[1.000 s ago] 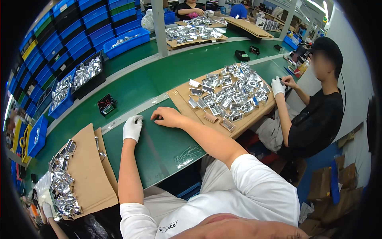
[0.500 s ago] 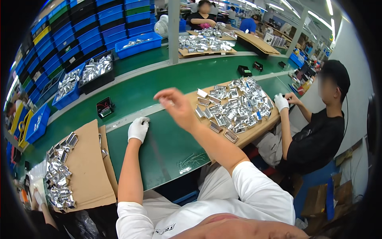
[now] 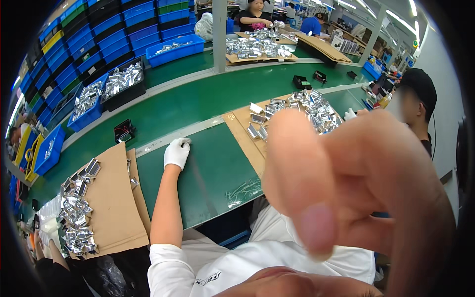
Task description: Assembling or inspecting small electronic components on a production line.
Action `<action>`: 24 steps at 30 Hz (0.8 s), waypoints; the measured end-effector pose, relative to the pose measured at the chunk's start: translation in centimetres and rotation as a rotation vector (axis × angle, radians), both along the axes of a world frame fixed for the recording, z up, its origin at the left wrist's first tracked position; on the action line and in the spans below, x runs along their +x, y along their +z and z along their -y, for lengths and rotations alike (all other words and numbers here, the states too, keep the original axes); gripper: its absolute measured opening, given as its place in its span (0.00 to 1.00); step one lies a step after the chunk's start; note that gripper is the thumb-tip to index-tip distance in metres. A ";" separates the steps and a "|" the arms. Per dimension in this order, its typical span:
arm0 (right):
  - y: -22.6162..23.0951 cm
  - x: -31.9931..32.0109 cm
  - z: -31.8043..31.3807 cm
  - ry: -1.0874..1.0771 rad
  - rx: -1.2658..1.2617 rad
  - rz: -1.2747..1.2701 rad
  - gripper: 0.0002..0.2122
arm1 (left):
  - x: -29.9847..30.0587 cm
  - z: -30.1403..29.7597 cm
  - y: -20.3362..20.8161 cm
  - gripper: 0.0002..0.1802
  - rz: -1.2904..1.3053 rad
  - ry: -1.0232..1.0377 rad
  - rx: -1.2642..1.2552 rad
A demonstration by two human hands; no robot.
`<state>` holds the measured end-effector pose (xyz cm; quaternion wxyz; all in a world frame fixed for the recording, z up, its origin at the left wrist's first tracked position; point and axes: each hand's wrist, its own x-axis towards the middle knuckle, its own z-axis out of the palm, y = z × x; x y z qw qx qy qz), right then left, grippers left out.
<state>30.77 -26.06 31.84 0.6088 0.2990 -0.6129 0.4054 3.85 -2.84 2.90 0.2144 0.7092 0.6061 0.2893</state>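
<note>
My left hand (image 3: pixel 177 153) wears a white glove and rests on the green work surface (image 3: pixel 203 183), its fingers curled. Whatever may lie under those fingers is hidden. Bare and very large in the picture, my right hand (image 3: pixel 341 173) is raised close to the camera, bent fingers and thumb apart with nothing seen between them. It covers part of a heap of shiny metal parts (image 3: pixel 316 109) on a cardboard sheet (image 3: pixel 242 141). Left of my gloved hand, more shiny parts (image 3: pixel 76 213) sit along the outer edge of another cardboard sheet (image 3: pixel 118 198).
Beyond my left hand lies a black box with wires (image 3: pixel 123 131). Thin clear strips (image 3: pixel 242 193) are near the front edge. Stacked blue bins (image 3: pixel 106 42) and a filled black bin (image 3: pixel 123 86) stand back left. A person in a black cap (image 3: pixel 420 99) sits at right.
My right hand has come up from over the table toward the camera, now hiding much of the right heap and the seated person. My left hand stays on the surface.
</note>
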 end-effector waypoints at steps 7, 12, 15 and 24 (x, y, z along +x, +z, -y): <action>-1.2 -0.9 4.4 0.302 -0.150 0.255 0.05 | -0.3 -1.2 -1.6 0.14 0.009 -0.017 0.036; -0.5 -15.5 -3.2 0.489 -0.263 0.434 0.09 | -0.3 -1.5 -1.9 0.13 0.008 -0.036 0.076; -0.7 -17.3 -2.8 0.588 -0.330 0.536 0.11 | -0.9 -1.4 -2.1 0.13 0.012 -0.039 0.090; -6.7 -22.0 -2.1 0.729 -0.170 0.816 0.15 | 0.3 -1.4 -2.4 0.13 -0.010 -0.073 0.115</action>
